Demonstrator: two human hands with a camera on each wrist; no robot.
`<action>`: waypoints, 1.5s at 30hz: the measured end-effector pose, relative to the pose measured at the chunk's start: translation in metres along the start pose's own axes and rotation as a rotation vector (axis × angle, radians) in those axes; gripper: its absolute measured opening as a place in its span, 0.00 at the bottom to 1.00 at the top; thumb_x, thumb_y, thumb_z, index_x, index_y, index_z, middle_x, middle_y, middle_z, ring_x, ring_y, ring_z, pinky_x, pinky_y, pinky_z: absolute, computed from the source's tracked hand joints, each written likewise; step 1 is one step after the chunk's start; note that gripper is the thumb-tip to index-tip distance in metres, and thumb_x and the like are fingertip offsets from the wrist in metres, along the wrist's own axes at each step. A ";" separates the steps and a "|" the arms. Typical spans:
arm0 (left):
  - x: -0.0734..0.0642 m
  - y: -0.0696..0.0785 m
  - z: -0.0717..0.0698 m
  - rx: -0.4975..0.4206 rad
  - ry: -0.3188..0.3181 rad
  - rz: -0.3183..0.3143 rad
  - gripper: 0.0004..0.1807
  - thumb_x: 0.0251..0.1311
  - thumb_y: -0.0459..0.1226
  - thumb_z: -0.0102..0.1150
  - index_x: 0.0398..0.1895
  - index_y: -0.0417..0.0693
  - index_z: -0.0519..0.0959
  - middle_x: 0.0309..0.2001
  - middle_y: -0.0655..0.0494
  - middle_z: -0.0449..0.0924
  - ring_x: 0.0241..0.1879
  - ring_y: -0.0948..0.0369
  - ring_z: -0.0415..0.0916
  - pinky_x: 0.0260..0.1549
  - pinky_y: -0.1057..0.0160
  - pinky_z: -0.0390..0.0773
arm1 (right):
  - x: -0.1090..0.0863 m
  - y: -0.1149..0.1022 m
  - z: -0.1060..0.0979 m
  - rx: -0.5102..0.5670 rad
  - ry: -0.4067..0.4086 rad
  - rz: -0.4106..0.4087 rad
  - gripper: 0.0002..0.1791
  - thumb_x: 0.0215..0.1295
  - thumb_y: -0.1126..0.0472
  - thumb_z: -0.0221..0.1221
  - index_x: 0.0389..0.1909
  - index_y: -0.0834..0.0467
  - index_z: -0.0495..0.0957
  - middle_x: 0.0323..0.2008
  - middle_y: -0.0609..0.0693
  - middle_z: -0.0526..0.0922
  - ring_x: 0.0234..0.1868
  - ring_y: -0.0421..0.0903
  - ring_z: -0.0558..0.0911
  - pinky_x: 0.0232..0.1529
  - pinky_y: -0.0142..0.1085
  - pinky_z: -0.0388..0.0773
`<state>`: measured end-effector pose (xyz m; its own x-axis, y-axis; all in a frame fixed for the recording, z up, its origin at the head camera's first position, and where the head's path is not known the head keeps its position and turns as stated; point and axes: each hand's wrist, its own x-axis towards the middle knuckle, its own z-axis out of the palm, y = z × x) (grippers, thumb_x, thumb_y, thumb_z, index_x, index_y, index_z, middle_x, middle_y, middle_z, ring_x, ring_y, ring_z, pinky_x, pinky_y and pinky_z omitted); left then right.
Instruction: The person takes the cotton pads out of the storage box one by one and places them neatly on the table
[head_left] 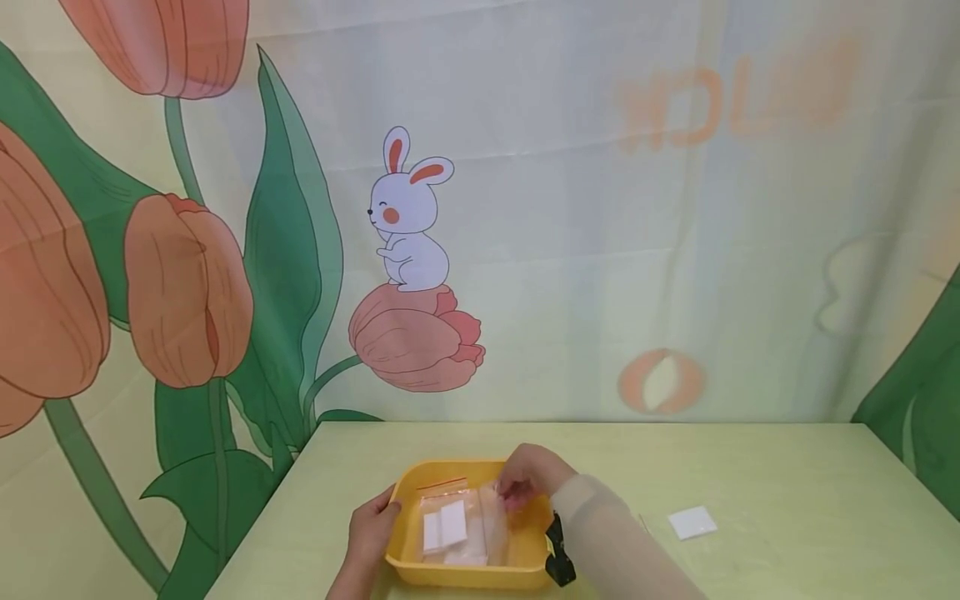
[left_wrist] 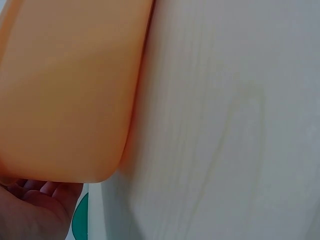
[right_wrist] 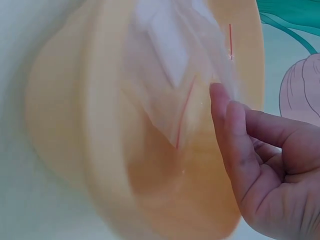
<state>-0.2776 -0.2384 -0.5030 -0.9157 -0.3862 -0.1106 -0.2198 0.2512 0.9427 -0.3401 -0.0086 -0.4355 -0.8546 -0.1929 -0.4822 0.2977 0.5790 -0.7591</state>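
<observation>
A yellow plastic basin [head_left: 408,569] sits at the near middle of the table. My left hand [head_left: 369,529] grips its left side, thumb at the rim; in the left wrist view the curled fingers [left_wrist: 50,200] lie against the basin's outer wall. Clear zip bags [head_left: 491,521] with red seal lines lie inside, along with white cards [head_left: 452,525]. Over the basin's far right part, my right hand [head_left: 534,473] pinches the edge of a zip bag [right_wrist: 167,107] between thumb and fingers. The bag hangs at a slant in the right wrist view, a white piece inside it.
On the table [head_left: 787,483], a white card [head_left: 692,522] lies to the right of the basin. A black strap or buckle [head_left: 558,554] shows between the basin's right side and the right sleeve [head_left: 615,533]. Behind the table hangs a curtain printed with tulips and a rabbit [head_left: 412,217].
</observation>
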 end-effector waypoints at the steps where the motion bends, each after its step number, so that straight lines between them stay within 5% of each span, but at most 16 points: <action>1: 0.000 0.000 0.000 0.000 0.000 0.001 0.24 0.72 0.31 0.46 0.68 0.29 0.70 0.69 0.31 0.69 0.70 0.37 0.70 0.63 0.45 0.79 | 0.000 -0.001 -0.001 0.004 -0.004 0.001 0.05 0.64 0.69 0.65 0.37 0.68 0.86 0.23 0.54 0.83 0.19 0.41 0.82 0.38 0.32 0.88; 19: 0.001 -0.003 0.001 0.009 -0.005 -0.016 0.24 0.72 0.32 0.46 0.68 0.30 0.71 0.70 0.31 0.69 0.70 0.37 0.70 0.64 0.44 0.78 | 0.008 -0.019 -0.017 0.010 -0.036 0.021 0.06 0.66 0.67 0.65 0.39 0.67 0.86 0.25 0.55 0.83 0.21 0.42 0.82 0.38 0.31 0.87; 31: 0.001 -0.001 0.001 0.015 -0.006 -0.011 0.24 0.73 0.31 0.45 0.69 0.29 0.69 0.71 0.31 0.68 0.72 0.36 0.65 0.68 0.40 0.73 | -0.005 -0.026 -0.023 -0.012 -0.021 -0.089 0.07 0.67 0.66 0.64 0.40 0.67 0.86 0.26 0.54 0.83 0.23 0.43 0.82 0.37 0.31 0.88; 45: 0.002 -0.001 0.002 0.018 -0.004 0.003 0.24 0.72 0.31 0.46 0.69 0.29 0.69 0.70 0.31 0.68 0.72 0.36 0.65 0.68 0.40 0.73 | 0.001 -0.021 -0.068 0.045 -0.114 -0.152 0.10 0.72 0.67 0.59 0.47 0.67 0.83 0.27 0.50 0.82 0.26 0.40 0.81 0.36 0.30 0.88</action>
<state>-0.2803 -0.2378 -0.5048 -0.9178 -0.3818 -0.1089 -0.2229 0.2683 0.9372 -0.3758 0.0326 -0.3904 -0.8383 -0.3654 -0.4048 0.1895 0.5008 -0.8446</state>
